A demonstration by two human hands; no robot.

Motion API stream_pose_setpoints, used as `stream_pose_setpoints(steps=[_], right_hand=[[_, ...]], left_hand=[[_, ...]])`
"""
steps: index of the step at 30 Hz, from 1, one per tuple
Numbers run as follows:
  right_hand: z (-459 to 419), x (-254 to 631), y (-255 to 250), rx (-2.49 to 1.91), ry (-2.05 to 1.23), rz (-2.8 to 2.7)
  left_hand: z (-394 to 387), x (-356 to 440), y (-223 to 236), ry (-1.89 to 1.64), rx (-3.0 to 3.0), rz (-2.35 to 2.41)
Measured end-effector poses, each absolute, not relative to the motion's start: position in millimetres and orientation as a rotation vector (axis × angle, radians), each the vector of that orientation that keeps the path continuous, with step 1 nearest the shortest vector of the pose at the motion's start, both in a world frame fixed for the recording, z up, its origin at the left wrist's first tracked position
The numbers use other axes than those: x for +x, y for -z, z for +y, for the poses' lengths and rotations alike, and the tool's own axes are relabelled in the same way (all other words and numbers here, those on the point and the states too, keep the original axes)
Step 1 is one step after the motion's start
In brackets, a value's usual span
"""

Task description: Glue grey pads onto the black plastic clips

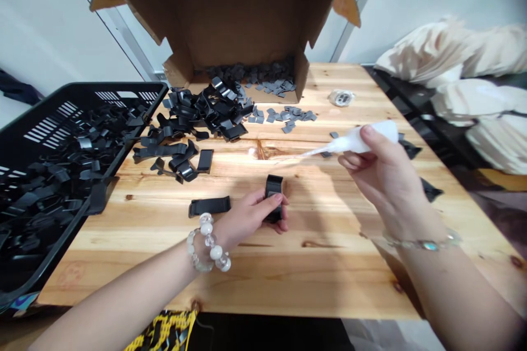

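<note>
My left hand (263, 209) grips a black plastic clip-like piece (274, 184) a little above the wooden table, thumb pressed on its face. My right hand (376, 167) is closed around a white squeeze bottle (360, 140) with a long thin nozzle (307, 153). The nozzle points left and its tip is above and apart from the black piece. Left of my left hand lies another flat black piece (209, 205). A heap of similar black pieces (209, 107) sits farther back, with a single one (205, 160) at its near edge.
An open cardboard box (247, 11) at the back holds small grey squares (272, 77), and several more (290, 115) are scattered before it. A black crate (74, 90) full of black pieces stands left. A clear tape roll (341, 98) lies back right, near stacked cream cloth (465, 88).
</note>
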State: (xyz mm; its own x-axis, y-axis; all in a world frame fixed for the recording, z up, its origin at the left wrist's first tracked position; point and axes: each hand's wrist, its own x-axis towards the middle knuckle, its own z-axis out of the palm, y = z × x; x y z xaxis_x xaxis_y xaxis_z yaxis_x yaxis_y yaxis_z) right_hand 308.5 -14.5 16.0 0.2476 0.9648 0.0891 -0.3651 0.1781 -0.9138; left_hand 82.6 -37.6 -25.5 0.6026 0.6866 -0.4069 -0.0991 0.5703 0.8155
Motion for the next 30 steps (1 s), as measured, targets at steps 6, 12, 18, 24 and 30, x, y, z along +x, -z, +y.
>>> stream_pose_setpoints(steps=[6, 12, 18, 24, 30], right_hand=[[-23, 299, -23, -0.913, -0.807, -0.807], [-27, 294, -24, -0.898, -0.574, -0.956], [-31, 292, -25, -0.863, -0.555, -1.044], [-34, 292, -25, -0.844, -0.538, -1.052], [-34, 292, -25, -0.83, -0.52, -1.053]], left_hand=[[-40, 84, 22, -0.421, 0.823, 0.793], [-40, 83, 22, -0.368, 0.906, 0.789], [-41, 84, 23, -0.335, 0.974, 0.768], [-41, 84, 21, -0.317, 1.003, 0.763], [-41, 83, 21, -0.302, 1.01, 0.761]])
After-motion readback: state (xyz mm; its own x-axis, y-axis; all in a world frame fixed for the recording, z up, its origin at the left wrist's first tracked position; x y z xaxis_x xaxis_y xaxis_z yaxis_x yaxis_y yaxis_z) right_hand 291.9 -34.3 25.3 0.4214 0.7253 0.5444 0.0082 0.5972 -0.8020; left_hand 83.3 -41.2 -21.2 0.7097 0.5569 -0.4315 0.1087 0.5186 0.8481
